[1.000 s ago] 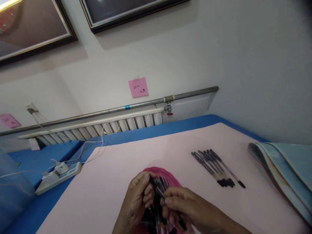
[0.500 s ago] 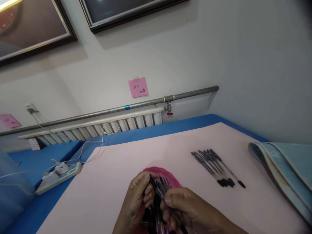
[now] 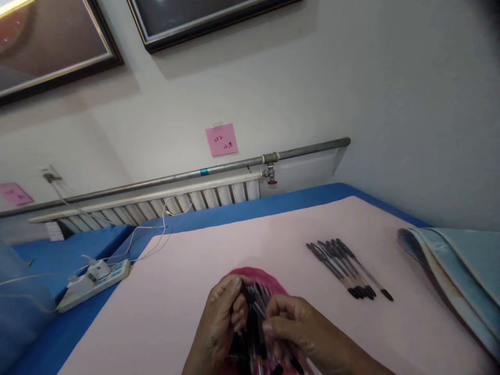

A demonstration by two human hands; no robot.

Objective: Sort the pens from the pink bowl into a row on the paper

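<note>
Over a round pink container (image 3: 250,271) both my hands work close together. My left hand (image 3: 221,315) is closed, its thumb and finger pinching the black end of a pen. My right hand (image 3: 299,325) is closed on a clear-barrelled pen, whose black end (image 3: 297,366) sticks out below the fingers. Whether both hands grip the same pen I cannot tell. Inside the container lie more pens and dark items, partly hidden by my hands. To the right, several clear pens with black caps (image 3: 347,268) lie side by side on the pink table cover (image 3: 175,291).
A white power strip (image 3: 96,286) with plugs and cables lies at the left on blue cloth (image 3: 250,203). Folded light-blue sheets (image 3: 461,271) rest at the right edge. Behind the table are a radiator (image 3: 219,197), a metal pipe (image 3: 234,165) and the wall.
My right hand has shifted slightly and its fingers are bent higher around the pen. My left hand stays nearly in place. The row of pens has not moved.
</note>
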